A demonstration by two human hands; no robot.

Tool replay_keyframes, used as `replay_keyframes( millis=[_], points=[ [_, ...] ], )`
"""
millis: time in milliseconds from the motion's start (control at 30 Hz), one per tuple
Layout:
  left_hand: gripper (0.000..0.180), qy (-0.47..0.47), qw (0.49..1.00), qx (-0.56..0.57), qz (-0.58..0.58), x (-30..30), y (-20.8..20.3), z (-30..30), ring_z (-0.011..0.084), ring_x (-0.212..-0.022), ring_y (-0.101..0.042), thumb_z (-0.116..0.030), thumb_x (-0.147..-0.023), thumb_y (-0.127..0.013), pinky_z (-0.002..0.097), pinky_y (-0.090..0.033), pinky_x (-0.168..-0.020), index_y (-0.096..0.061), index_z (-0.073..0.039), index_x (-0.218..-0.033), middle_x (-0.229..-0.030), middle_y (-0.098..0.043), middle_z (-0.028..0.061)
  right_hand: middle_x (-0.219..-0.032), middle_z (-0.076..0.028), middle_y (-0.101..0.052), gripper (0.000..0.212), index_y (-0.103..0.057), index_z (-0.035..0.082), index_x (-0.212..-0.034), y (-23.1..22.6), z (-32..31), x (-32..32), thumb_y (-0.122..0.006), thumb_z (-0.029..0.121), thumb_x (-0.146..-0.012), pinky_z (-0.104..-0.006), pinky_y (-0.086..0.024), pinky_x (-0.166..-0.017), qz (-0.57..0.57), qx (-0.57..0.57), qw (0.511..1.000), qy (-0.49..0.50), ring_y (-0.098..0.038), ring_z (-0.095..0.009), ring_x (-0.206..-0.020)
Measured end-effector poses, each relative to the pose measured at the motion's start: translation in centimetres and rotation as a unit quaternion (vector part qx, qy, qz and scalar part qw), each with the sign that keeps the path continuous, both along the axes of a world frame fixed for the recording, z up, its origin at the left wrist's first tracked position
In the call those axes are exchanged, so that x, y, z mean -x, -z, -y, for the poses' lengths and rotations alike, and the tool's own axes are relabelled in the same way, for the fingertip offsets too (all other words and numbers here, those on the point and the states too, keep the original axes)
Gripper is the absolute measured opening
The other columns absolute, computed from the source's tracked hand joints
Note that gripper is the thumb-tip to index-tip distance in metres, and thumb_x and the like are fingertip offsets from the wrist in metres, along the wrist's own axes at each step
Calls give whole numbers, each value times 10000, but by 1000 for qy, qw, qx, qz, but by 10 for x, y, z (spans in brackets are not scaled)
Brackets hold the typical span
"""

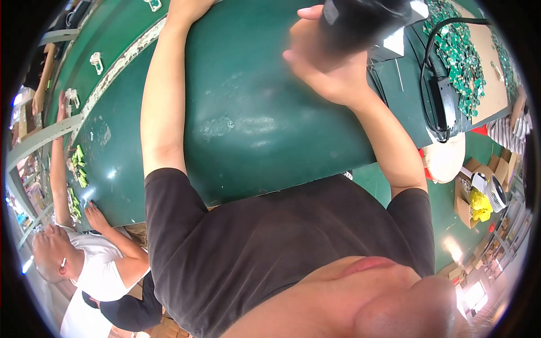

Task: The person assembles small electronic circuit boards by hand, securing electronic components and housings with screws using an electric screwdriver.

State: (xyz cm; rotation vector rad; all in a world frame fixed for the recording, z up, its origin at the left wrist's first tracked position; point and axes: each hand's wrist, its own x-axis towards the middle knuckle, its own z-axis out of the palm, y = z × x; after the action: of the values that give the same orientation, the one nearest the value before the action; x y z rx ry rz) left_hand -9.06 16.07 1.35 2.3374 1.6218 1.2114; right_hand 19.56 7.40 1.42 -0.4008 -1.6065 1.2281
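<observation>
My left hand [190,8] reaches to the top edge, where its fingers are cut off; whether it holds anything cannot be seen. My right hand [329,76] is over the green bench top [270,163]. A large black cylindrical thing [360,25] overlaps it and hides part of the fingers. Two fingertips point left beside this thing, and the skin between them is smeared. I cannot tell if the hand grips the black thing or is only behind it. A white box-shaped thing [389,48] is just right of the cylinder.
Small green circuit boards [459,56] are heaped at the right, near a black adapter [445,101] with its cable. White parts [97,63] lie beyond a worn pale rail at the left. Bright green pieces [79,163] lie near a co-worker [107,265] in white. A fan [496,194] stands by cartons.
</observation>
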Motion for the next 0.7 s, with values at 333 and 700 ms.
replay_keyframes(
  millis=[333,700],
  points=[
    [138,-20,999,28,12,0,-1,4,281,-757,-679,24,-860,-609,337,-538,-694,-710,16,-953,-898,-669,158,-911,-42,-656,163,-650,40,-998,-23,4,-2,-740,6,-867,-300,-518,-752,75,-44,995,45,-645,-148,-816],
    [128,-3,1000,13,2,-4,0,-3,286,-770,-679,4,-859,-620,347,-542,-700,-715,7,-944,-884,-670,156,-922,-42,-640,195,-636,22,-1032,29,-37,12,-729,-20,-866,-291,-518,-749,-140,-305,942,-24,-633,-133,-824]
  ],
)
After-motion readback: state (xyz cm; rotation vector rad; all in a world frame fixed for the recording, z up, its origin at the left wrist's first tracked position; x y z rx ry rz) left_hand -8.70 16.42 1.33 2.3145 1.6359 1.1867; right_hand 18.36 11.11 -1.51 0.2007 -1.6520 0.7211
